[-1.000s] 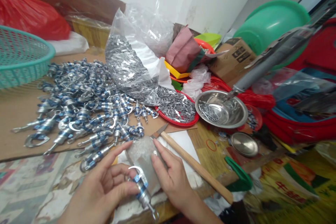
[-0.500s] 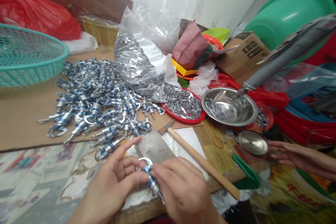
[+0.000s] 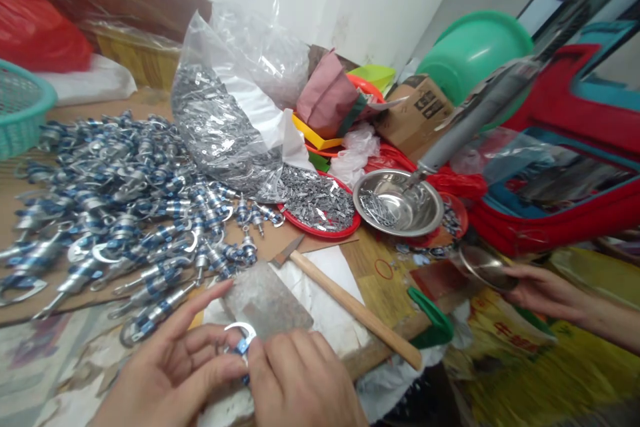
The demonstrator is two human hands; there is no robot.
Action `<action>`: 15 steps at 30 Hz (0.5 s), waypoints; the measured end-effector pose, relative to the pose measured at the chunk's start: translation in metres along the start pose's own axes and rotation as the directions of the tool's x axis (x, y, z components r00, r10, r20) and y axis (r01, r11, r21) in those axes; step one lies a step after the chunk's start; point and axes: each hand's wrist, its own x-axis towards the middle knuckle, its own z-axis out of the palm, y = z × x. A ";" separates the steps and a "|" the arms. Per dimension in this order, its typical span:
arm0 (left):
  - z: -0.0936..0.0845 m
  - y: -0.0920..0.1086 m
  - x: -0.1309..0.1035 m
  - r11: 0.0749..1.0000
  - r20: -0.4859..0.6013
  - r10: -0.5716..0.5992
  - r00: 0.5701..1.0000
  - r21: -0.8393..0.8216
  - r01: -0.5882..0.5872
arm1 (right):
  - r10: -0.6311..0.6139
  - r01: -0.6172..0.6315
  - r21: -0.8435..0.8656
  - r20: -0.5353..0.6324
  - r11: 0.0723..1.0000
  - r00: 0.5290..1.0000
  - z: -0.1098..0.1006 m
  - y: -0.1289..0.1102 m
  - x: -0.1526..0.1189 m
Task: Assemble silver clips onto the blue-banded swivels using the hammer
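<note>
Near the bottom edge, my left hand [image 3: 175,360] pinches the upper end of a small blue-and-silver metal fitting [image 3: 244,345] with a curved hook. My right hand [image 3: 300,380] closes on the same fitting from the right and hides its lower part. Just beyond my hands lies a flat grey metal block [image 3: 267,297] on white paper. A hammer with a wooden handle [image 3: 360,310] rests diagonally to the right of the block. Many similar fittings [image 3: 115,213] are heaped at the left.
A clear bag of small metal parts [image 3: 220,127] leans beside a red tray [image 3: 320,203]. A steel bowl [image 3: 400,203] stands to their right. At far right, another person's hand [image 3: 535,290] holds a metal lid [image 3: 485,267].
The view has shifted right, so the table items appear further left. The other person's hand has taken hold of the round metal lid and tilted it up. My hands still hold the fitting.
</note>
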 end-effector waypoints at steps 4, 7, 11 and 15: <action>0.000 -0.004 0.001 1.000 -0.004 -0.007 1.000 -0.007 0.007 | -0.056 0.052 0.091 0.045 0.995 0.997 -0.012 0.013 -0.002; 0.007 0.005 -0.005 0.999 -0.024 -0.018 1.000 -0.037 0.017 | 0.059 -0.123 0.316 0.206 0.941 0.977 -0.026 0.040 0.001; 0.016 0.018 -0.011 0.999 -0.047 -0.026 0.999 -0.029 0.024 | 0.351 -0.406 0.051 0.412 0.913 0.841 -0.030 0.094 0.004; 0.015 0.020 -0.010 0.999 -0.002 -0.031 1.000 -0.022 0.031 | 0.312 -0.422 0.023 0.637 0.907 0.705 -0.019 0.117 0.001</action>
